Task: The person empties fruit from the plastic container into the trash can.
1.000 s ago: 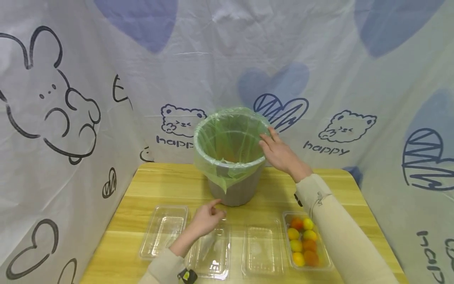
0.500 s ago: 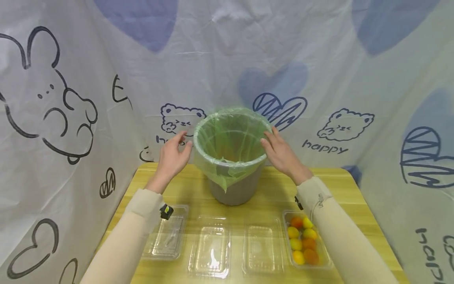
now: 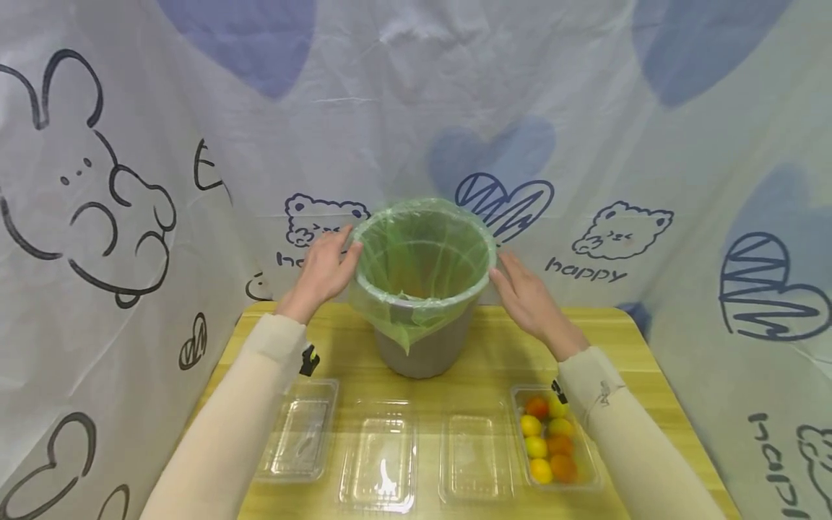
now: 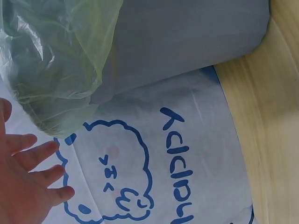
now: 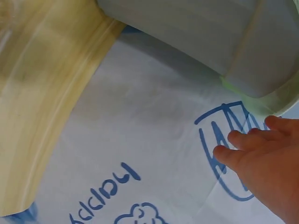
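While straight fingers of both hands flank the lined bin (image 3: pixel 422 318), yellow wooden table (image 3: pixel 500 354), cartoon-printed cloth backdrop (image 3: pixel 585 144).

Both arms stretched forward, beige sleeves to wrists, small black clip at each cuff. Left hand (image 3: pixel 323 271) raised, fingers (image 4: pixel 39 154) straight and slightly spread, palm turned inward toward the right. Right hand (image 3: pixel 529 297) opposite at like height, fingers (image 5: pixel 245 140) straight, close together, palm turned inward toward the left. Neither hand grips anything.
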The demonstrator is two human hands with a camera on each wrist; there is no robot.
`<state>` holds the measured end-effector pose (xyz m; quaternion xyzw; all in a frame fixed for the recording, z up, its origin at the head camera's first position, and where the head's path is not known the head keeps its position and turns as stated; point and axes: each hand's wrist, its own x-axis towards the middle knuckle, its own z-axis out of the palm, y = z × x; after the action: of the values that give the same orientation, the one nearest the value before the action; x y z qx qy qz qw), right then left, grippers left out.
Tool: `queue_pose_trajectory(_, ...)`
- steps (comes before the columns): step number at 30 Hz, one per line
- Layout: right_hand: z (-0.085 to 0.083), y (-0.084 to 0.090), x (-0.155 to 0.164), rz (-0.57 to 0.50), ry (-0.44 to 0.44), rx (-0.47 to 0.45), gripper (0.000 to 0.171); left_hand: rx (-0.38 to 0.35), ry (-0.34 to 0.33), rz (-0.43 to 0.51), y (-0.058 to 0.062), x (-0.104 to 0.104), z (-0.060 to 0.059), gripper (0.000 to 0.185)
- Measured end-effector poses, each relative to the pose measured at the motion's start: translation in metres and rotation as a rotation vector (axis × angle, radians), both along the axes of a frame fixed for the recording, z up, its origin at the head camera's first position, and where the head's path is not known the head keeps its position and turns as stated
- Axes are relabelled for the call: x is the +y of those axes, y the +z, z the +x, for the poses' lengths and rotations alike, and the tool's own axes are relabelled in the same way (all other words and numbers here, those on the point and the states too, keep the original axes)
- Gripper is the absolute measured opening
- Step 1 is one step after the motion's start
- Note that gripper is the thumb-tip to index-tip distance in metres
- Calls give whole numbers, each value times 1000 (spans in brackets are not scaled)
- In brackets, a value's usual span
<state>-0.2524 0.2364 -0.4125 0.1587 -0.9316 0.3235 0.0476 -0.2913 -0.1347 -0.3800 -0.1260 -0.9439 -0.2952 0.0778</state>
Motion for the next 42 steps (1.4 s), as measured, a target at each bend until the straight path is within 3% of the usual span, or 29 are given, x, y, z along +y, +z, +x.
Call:
queue_pose_trajectory(8, 22, -28, 16, 26, -39, -57, 69, -169, -44, -171, -4, 4, -7, 74)
queue_pose_trajectory(17, 55, -57, 47, 38, -51, -87, 67, -278, -54, -240, 2, 9, -7, 74)
queue_pose_trajectory(27, 85, -90, 76, 84, -124, -142, 62, -232, -29, -346, 4, 8, -8, 71)
queue_pose_trajectory(36, 110, -119, 103, 157, -196, -218, 55, -232, -18, -356, 4, 7, -8, 71)
queue_pose_trajectory(42, 118, -133, 111, 181, -234, -197, 56, -225, -28, -337, 2, 7, -8, 71)
